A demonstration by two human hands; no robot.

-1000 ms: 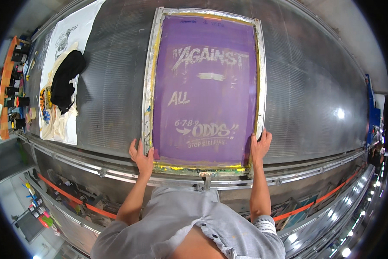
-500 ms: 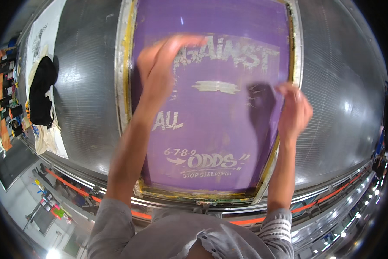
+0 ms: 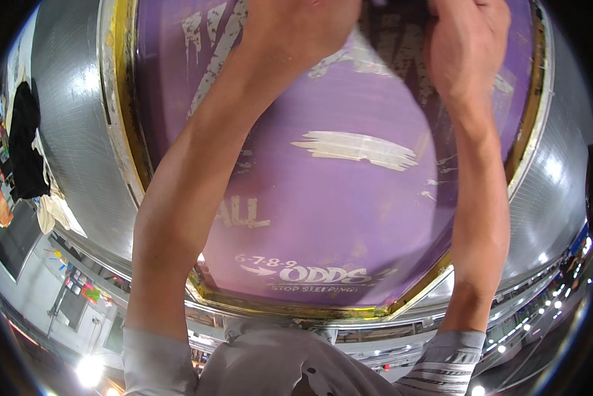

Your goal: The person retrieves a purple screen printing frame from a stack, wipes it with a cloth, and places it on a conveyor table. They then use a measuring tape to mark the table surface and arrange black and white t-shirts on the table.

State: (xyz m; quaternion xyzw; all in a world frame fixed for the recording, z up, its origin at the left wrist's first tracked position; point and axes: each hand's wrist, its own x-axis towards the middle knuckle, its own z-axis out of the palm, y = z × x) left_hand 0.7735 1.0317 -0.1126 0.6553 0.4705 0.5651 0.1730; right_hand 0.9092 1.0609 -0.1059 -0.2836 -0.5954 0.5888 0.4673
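Observation:
A purple printing screen (image 3: 349, 211), with pale lettering and a brush-like streak, lies in front of me. Over its far part both my hands reach to the top edge of the view. My left hand (image 3: 303, 26) shows only its back and wrist; its fingers are cut off by the edge. Beside it, to the right, my right hand (image 3: 468, 46) has its fingers curled closed; what they hold, if anything, is hidden. A dark shadow falls on the screen between the two hands.
Yellow-stained tape lines the screen's metal frame (image 3: 122, 99). Grey ribbed table surface (image 3: 72, 86) runs to both sides. On the left lie a black garment (image 3: 27, 142) and cream cloth (image 3: 52, 214). Metal rails cross near my body.
Both hands have moved farther away across the screen, up to the view's top edge. My view has shifted closer to the screen, which looks larger. The right hand's fingers are more curled.

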